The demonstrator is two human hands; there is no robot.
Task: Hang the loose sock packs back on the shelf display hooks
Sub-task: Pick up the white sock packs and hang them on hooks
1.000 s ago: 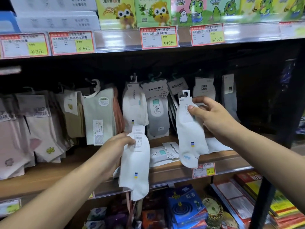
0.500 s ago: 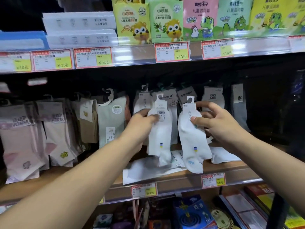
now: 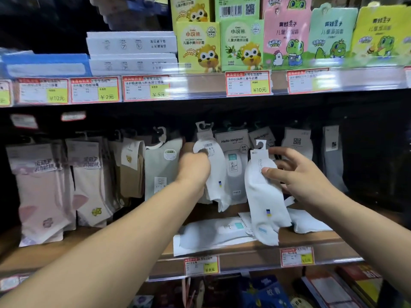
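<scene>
My left hand (image 3: 194, 168) grips a white sock pack (image 3: 215, 174) by its top and holds its plastic hanger tab high, near the display hooks under the upper shelf. Whether the tab sits on a hook I cannot tell. My right hand (image 3: 298, 174) pinches a second white sock pack (image 3: 263, 205) by its paper label, hanging free in front of the shelf. Several loose white sock packs (image 3: 213, 233) lie flat on the wooden shelf board (image 3: 311, 238) below both hands.
Pink sock packs (image 3: 42, 187), beige ones (image 3: 133, 172) and a grey "Hello tongran" pack (image 3: 233, 156) hang in rows. Cream boxes (image 3: 198, 45) stand on the upper shelf behind price tags (image 3: 248, 83). Boxed goods (image 3: 269, 294) fill the lower shelf.
My left hand has raised its sock pack from low by the shelf edge up to the hook row. My right hand has kept its pack at about the same place.
</scene>
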